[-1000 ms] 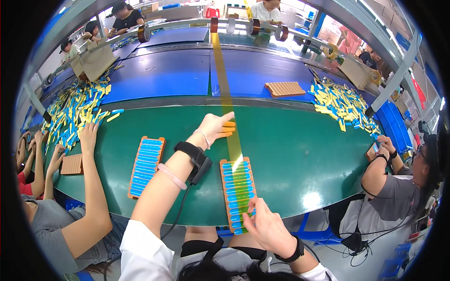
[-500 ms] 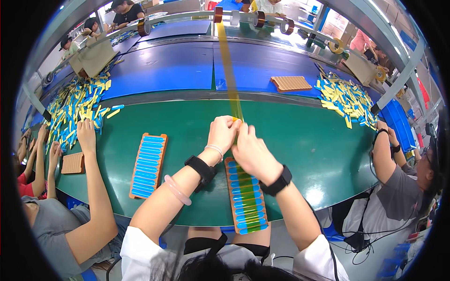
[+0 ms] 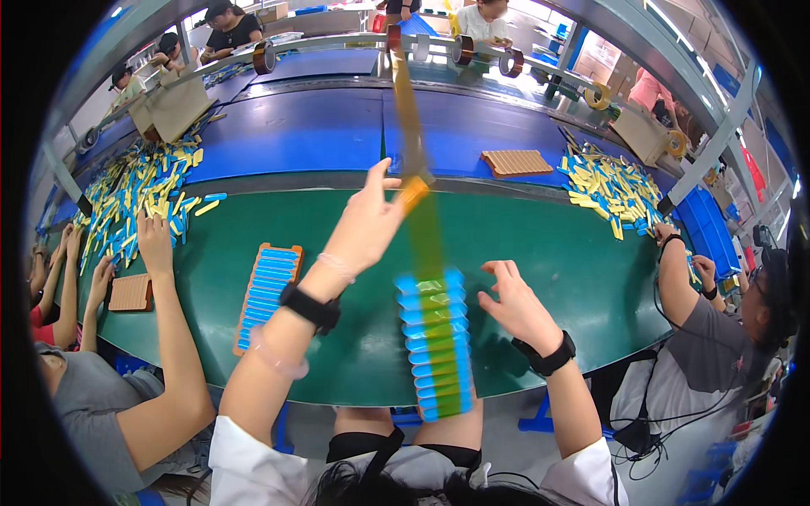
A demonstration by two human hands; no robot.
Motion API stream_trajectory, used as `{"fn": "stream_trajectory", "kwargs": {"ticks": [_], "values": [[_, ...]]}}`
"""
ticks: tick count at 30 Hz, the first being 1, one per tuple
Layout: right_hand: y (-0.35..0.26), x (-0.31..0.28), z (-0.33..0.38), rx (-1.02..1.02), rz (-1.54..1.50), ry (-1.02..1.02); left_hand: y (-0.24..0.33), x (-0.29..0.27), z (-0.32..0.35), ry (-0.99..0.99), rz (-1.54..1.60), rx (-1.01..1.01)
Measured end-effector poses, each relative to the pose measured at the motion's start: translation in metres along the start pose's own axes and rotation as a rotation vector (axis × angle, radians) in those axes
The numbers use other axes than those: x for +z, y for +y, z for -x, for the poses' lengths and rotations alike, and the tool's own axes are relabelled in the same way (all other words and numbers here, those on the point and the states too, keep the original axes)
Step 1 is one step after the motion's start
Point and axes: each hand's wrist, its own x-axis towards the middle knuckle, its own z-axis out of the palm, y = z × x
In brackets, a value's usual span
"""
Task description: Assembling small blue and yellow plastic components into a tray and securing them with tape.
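Observation:
My left hand (image 3: 367,221) is raised over the far middle of the green table, its fingers closed on a small orange tool (image 3: 412,196) held against the tape. A see-through amber tape (image 3: 408,105) runs down from a roll on the overhead bar, past this hand. Below, it lies along a row of blue strips (image 3: 415,358), which is blurred by motion; I cannot make out a tray under it. My right hand (image 3: 519,302) hovers right of the row, fingers apart and nothing in them. Left of my left forearm lies a brown ribbed tray (image 3: 295,253) filled with blue strips (image 3: 268,285).
Piles of blue and yellow strips (image 3: 143,198) and more such strips (image 3: 616,187) lie at both sides. Brown ribbed trays rest at left (image 3: 131,293) and far right (image 3: 516,163). Co-workers sit close on both sides. Tape rolls (image 3: 461,51) hang on the bar.
My hands were together at the tape and have parted, the left moving up and left, the right going right and down. The row of blue strips has shifted slightly and blurred.

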Motion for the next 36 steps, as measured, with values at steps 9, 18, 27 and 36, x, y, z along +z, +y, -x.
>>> {"fn": "stream_trajectory", "kwargs": {"ticks": [9,18,27,36], "values": [[-0.056,0.051,0.007,-0.129,0.599,-0.270,0.013,-0.011,0.142,-0.073,0.865,-0.486],[0.080,-0.047,-0.015,-0.155,1.190,0.168,-0.047,-0.047,0.217,0.518,-0.668,-0.353],[-0.057,0.043,-0.034,0.023,-0.305,-0.376,-0.046,-0.050,0.205,0.487,-0.481,-0.317],[-0.059,0.017,0.001,0.330,-1.227,-0.276,-0.026,0.020,0.180,0.375,-0.573,-0.207]]}}
